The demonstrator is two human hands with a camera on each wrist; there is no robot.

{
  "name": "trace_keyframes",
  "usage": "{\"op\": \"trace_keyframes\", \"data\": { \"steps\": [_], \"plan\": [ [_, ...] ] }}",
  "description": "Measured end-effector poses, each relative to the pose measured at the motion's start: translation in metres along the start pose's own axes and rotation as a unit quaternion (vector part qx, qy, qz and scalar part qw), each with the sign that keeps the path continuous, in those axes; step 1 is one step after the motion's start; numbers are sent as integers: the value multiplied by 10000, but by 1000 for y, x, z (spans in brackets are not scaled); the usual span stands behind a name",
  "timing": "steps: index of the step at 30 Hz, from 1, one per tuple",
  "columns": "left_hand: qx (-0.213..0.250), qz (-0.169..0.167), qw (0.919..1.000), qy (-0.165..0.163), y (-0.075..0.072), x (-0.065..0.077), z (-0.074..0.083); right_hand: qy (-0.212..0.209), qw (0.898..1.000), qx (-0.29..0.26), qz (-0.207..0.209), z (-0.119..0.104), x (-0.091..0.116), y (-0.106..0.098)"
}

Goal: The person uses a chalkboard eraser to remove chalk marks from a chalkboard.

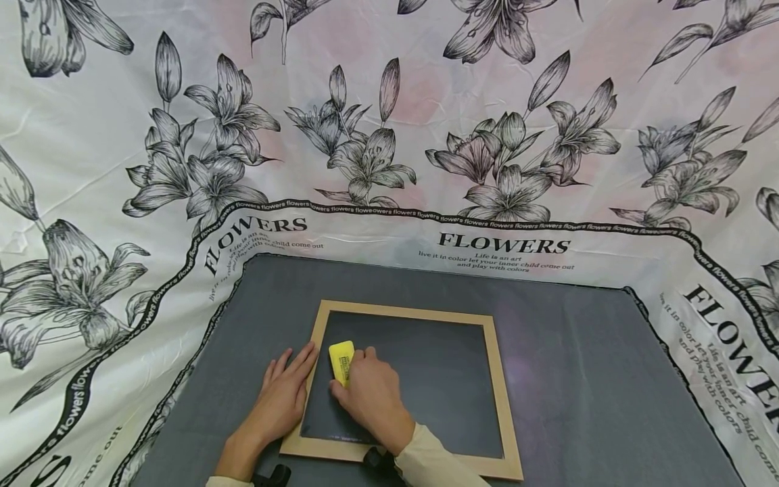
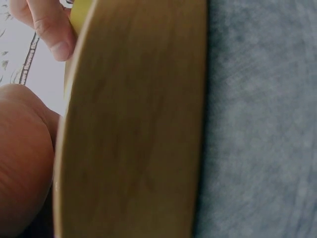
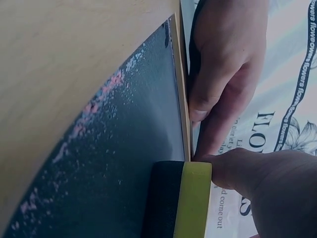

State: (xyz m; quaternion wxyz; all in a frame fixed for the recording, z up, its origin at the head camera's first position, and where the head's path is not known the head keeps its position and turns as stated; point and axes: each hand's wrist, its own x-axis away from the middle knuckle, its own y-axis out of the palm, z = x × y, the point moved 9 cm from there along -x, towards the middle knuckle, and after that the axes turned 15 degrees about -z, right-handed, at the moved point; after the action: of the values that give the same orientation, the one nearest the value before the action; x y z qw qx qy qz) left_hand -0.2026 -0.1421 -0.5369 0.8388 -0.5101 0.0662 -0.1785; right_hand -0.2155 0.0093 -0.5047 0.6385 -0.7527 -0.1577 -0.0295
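Observation:
A small chalkboard [image 1: 438, 379] in a light wooden frame [image 1: 410, 313] lies on the dark grey cloth. My left hand [image 1: 282, 392] rests along the frame's left side, fingers stretched out toward its upper part. Over the board's left half, my right hand [image 1: 377, 396] grips a yellow chalkboard eraser [image 1: 341, 358]. The right wrist view shows the eraser's black felt [image 3: 166, 203] against the board, near the left hand. Pink and white chalk dust [image 3: 99, 101] lies along the frame's inner edge there. In the left wrist view the wooden frame [image 2: 133, 119] hides most of the board.
The grey middle of the tablecloth [image 1: 584, 379] extends to the right of the board. Beyond it runs a white border [image 1: 389, 237] printed with "FLOWERS" lettering and line-drawn lilies. Dark straps [image 1: 274, 475] sit at both wrists.

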Motion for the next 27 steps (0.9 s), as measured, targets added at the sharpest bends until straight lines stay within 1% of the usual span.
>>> {"op": "trace_keyframes", "data": {
  "steps": [15, 27],
  "plan": [
    [-33, -101, 9999, -81, 1, -1, -1, -59, 9999, 112, -91, -8, -2, 1],
    [-43, -100, 9999, -107, 1, -1, -1, -42, 9999, 126, -73, -8, -2, 1]
  ]
}}
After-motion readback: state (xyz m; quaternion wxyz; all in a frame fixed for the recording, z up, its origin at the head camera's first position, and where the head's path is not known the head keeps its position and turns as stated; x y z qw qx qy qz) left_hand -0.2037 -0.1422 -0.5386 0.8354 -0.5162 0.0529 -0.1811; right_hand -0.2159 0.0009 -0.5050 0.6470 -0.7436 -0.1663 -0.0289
